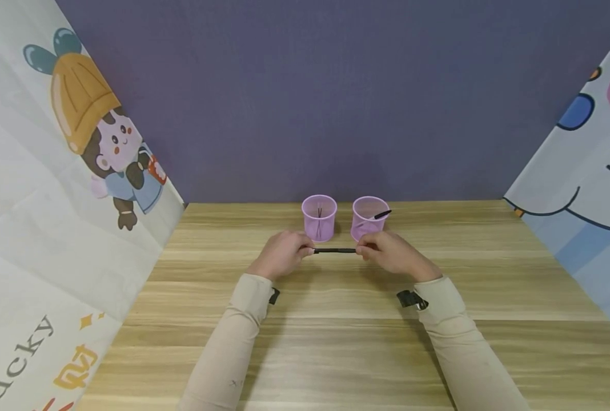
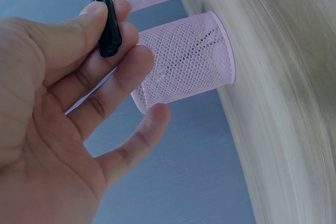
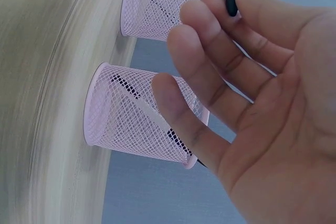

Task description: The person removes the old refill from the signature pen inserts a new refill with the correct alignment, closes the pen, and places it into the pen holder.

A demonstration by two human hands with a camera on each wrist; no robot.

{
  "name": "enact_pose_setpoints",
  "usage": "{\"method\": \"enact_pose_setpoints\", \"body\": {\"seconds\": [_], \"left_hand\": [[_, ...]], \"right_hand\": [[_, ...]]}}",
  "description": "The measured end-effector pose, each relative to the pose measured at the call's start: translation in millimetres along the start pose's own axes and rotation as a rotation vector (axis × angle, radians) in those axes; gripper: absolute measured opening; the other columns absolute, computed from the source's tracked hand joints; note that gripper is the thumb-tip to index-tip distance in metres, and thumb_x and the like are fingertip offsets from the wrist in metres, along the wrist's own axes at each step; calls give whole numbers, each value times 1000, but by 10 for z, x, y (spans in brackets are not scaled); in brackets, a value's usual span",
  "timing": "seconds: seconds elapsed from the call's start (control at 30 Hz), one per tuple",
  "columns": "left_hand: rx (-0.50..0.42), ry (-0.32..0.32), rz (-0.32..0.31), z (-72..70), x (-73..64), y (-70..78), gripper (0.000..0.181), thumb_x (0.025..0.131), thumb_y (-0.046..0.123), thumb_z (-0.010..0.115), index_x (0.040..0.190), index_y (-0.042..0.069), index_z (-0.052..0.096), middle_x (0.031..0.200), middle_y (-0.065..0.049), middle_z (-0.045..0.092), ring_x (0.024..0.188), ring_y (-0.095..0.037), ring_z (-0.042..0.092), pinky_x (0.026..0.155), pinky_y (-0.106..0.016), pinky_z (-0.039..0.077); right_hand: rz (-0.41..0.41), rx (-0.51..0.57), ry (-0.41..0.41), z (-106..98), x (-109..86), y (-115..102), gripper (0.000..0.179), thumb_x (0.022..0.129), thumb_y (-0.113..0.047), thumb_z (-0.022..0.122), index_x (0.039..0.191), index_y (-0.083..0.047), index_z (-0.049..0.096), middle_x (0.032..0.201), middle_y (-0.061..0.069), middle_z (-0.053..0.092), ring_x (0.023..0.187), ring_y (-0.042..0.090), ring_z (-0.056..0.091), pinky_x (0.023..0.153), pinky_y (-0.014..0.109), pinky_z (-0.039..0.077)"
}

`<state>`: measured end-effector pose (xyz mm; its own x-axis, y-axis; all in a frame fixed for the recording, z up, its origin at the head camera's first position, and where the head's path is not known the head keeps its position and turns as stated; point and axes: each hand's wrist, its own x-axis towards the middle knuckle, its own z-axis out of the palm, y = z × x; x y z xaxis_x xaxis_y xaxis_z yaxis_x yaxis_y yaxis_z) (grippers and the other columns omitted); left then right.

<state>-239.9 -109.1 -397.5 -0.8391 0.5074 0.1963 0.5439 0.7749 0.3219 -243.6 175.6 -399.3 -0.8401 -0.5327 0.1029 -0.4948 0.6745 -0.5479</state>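
Observation:
A slim black pen (image 1: 336, 250) is held level between both hands, just in front of two pink mesh pen cups. My left hand (image 1: 284, 253) pinches its left end between thumb and fingers; the left wrist view shows the clip (image 2: 106, 11) at that end. The pen's other end is pinched by my right hand (image 1: 393, 254). Behind the hands stand the left cup (image 1: 326, 231), with two thin dark sticks inside, and the right cup (image 1: 358, 220), in which a black-and-white pen (image 3: 149, 111) leans with its dark end above the rim.
The cups stand on a wood-grain table (image 1: 336, 354) close to a dark blue-grey upright panel (image 1: 336, 103). White cloths with cartoon prints hang at the left (image 1: 17, 171) and right. A dark strap (image 1: 413, 299) is on the right wrist.

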Motion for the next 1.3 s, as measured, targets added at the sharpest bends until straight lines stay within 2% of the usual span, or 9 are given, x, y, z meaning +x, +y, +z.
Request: {"method": "enact_pose_setpoints", "body": {"seconds": [0.37, 0.7, 1.3], "left_hand": [[5, -5, 2, 4, 19, 4, 10, 97, 19, 71, 100, 14, 79, 103, 3, 77, 96, -18, 72, 93, -39, 57], [-9, 6, -2, 13, 11, -6, 8, 96, 19, 72, 97, 15, 78, 101, 3, 77, 94, -18, 72, 92, -40, 57], [-6, -4, 1, 8, 9, 1, 9, 96, 19, 71, 98, 14, 78, 100, 2, 77, 92, -18, 72, 89, -39, 58]], "right_hand": [[-7, -17, 15, -12, -12, -10, 12, 100, -16, 65, 93, -9, 71, 76, -6, 63, 70, 9, 56, 65, 28, 49], [-10, -16, 27, -4, -4, -8, 8, 99, -17, 67, 91, -15, 69, 75, -8, 62, 70, 8, 56, 65, 27, 48], [-34, -20, 36, 4, 0, 8, 7, 96, -13, 71, 91, -13, 66, 77, -5, 63, 73, 8, 57, 68, 27, 49]]}}
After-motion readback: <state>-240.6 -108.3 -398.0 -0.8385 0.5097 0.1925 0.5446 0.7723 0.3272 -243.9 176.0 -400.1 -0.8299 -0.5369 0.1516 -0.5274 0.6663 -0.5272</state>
